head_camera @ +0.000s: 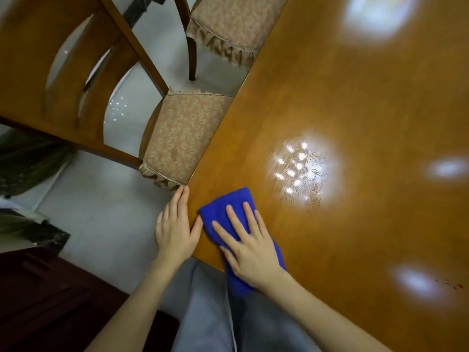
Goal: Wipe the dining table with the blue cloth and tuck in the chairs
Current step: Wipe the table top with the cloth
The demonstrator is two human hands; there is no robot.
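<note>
At the near left corner of the worktop [355, 97], the blue cloth [234, 199] lies folded, its long axis running from the near edge away from me. The right grip [250, 252] is flat on top of it, fingers straight and spread, pressing, not clutching. The left grip [175, 229] is also released, fingers straight along the worktop's left edge, just beside the cloth.

Judgement: nearly all the bare surface lies ahead and right of the cloth, so the stroke goes that way, right grip driving. The near chair [175, 138] and far chair [228, 24] stand left of the worktop; the left grip is nearer both.
</note>
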